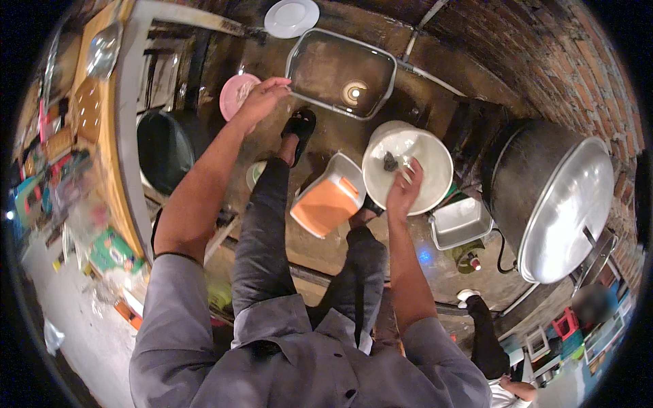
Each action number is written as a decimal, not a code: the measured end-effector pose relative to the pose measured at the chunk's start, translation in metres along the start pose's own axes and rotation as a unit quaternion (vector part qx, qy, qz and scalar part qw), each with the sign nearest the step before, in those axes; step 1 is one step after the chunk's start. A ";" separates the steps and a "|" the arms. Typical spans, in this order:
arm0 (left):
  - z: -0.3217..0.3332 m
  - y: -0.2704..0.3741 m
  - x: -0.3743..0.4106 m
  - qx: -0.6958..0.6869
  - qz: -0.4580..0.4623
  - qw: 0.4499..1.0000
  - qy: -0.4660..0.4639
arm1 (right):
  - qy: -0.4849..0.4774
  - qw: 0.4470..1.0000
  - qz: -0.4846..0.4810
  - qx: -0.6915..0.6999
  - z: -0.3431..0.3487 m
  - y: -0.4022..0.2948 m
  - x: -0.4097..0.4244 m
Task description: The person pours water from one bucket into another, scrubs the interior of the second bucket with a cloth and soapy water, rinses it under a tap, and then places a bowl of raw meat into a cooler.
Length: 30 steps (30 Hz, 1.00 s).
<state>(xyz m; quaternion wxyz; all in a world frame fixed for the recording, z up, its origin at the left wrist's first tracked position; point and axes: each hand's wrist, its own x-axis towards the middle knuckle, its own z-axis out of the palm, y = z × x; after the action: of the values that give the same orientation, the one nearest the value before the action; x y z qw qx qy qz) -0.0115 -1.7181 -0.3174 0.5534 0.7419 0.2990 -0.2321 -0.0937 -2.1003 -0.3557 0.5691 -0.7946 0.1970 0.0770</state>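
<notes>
My left hand [266, 97] is at the near left corner of a clear-walled rectangular tub [341, 108]. Its fingertips meet the tub's rim, but whether they grip it I cannot tell. Liquid in the tub reflects a round lamp. Beneath my left wrist, partly hidden, is a pink bowl [232, 97]. My right hand [406, 188] reaches into a white bucket [436, 163], fingers apart. Just beyond its fingertips, inside the bucket, lies a dark grey scouring pad [390, 161]. Left of the bucket an orange and white plastic container [326, 206] leans between my legs.
A white plate [292, 18] lies beyond the tub. To the right are a metal pan [460, 222] and a big dark pot [530, 188] with a shiny lid [571, 209]. A black bucket [166, 150] stands left. Another person [490, 331] is at lower right.
</notes>
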 end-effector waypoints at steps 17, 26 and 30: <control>0.065 -0.233 0.461 0.129 0.012 0.970 -0.207 | -0.105 0.802 0.507 0.297 0.332 0.255 0.272; 0.079 -0.272 0.394 -0.276 -0.176 0.896 -0.301 | -0.193 0.827 0.464 0.250 0.389 0.191 0.249; 0.074 -0.255 0.360 -0.463 -0.003 0.795 -0.392 | -0.181 0.903 0.357 0.153 0.392 0.111 0.217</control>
<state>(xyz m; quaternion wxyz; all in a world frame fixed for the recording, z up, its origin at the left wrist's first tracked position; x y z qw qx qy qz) 0.0660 -1.6686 -0.7553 0.9000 0.2411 0.1307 -0.3387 0.0994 -1.8128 -0.6615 0.6442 -0.5464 0.3702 0.3866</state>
